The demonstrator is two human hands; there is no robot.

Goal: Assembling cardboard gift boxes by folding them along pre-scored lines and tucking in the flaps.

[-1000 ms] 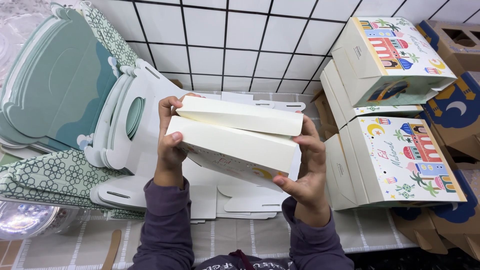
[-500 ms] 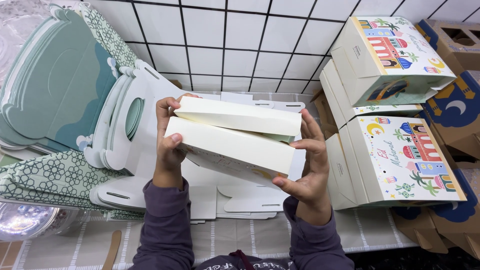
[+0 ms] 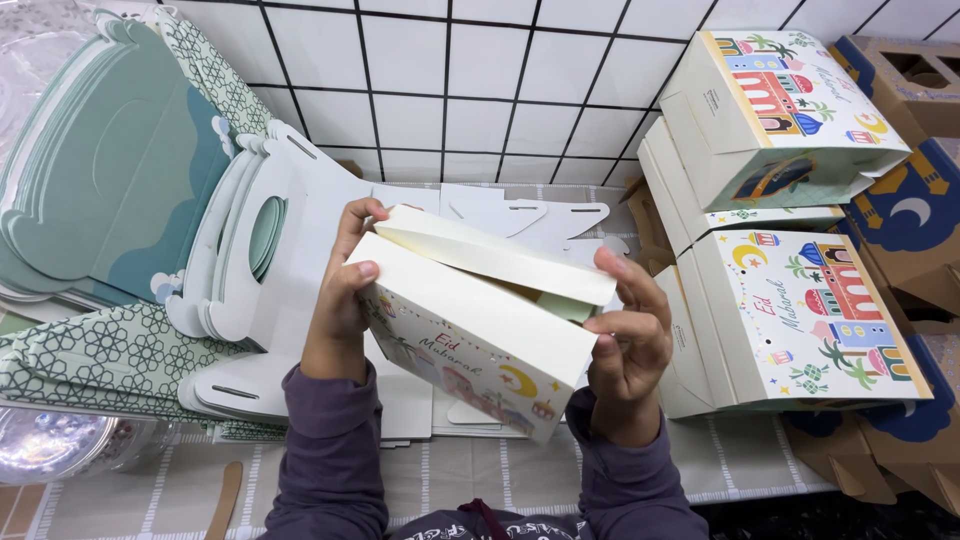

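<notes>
I hold a cream cardboard box (image 3: 470,330) with colourful printed buildings and a crescent on its side, tilted toward me at chest height. My left hand (image 3: 340,290) grips its left end, thumb on the upper edge. My right hand (image 3: 630,340) grips the right end, fingers curled over the long flaps. Both top flaps lie partly folded, and a green piece shows inside near the right end. Under the box lies a stack of flat white die-cut box blanks (image 3: 300,260).
Several assembled printed boxes (image 3: 790,310) are stacked at the right. Teal and green patterned flat cutouts (image 3: 100,220) lean at the left. Brown and blue cartons (image 3: 910,210) stand far right. A shiny foil dish (image 3: 50,450) sits bottom left. A white tiled wall (image 3: 480,80) rises behind.
The box has tipped toward me, showing its printed side. My right hand has shifted up along the right end and the flaps have closed further.
</notes>
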